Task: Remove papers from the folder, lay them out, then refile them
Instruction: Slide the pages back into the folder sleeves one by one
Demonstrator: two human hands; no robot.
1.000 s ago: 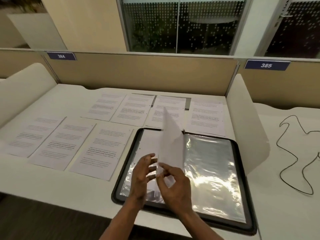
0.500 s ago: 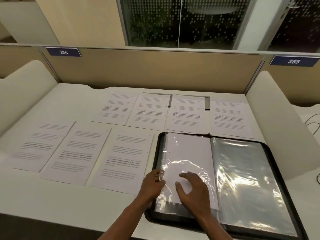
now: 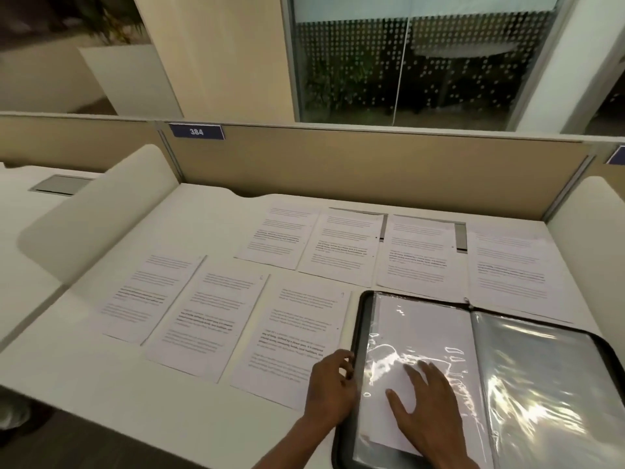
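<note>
The black-rimmed folder lies open at the desk's front right, with shiny plastic sleeves inside. A blank-looking white sheet lies on its left page under glare. My right hand rests flat on that sheet, fingers spread. My left hand is at the folder's left edge, its fingers curled on the edge of the sleeve. Several printed papers are laid out on the desk: three in a near row and a back row behind them.
A tan partition closes the back of the white desk. Curved white side dividers stand at left and right. The nearest printed paper touches the folder's left rim. Bare desk lies along the front left.
A second ago both hands held the sheet upright over the folder. It now lies flat on the left page, with my right hand spread on it and my left hand at the edge.
</note>
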